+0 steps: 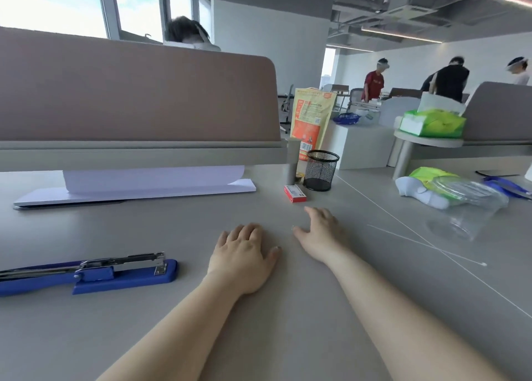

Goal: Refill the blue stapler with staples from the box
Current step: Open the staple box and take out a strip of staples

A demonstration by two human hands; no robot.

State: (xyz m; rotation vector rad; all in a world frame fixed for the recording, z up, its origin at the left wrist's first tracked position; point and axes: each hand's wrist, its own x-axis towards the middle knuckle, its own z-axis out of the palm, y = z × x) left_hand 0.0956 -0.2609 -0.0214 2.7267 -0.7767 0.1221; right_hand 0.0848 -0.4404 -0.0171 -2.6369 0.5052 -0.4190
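A grey, matte worktop (172,337) is filling the lower view, backed by a brown partition panel (138,92) in an open office. The long blue stapler with a chrome magazine (95,274) is lying flat at the left, well apart from both hands. Its long axis is running left to right, with the head end pointing right toward the hands; its left end is being cut off by the frame edge. The small red staple box (294,193) is lying flat just beside the black mesh pen cup (321,170), beyond the right hand. Its print is too small to read. The left hand (244,256) is resting palm down, fingers loosely together, holding nothing. The right hand (322,228) is resting spread, also empty. Bare worktop is lying between the hands and the stapler.
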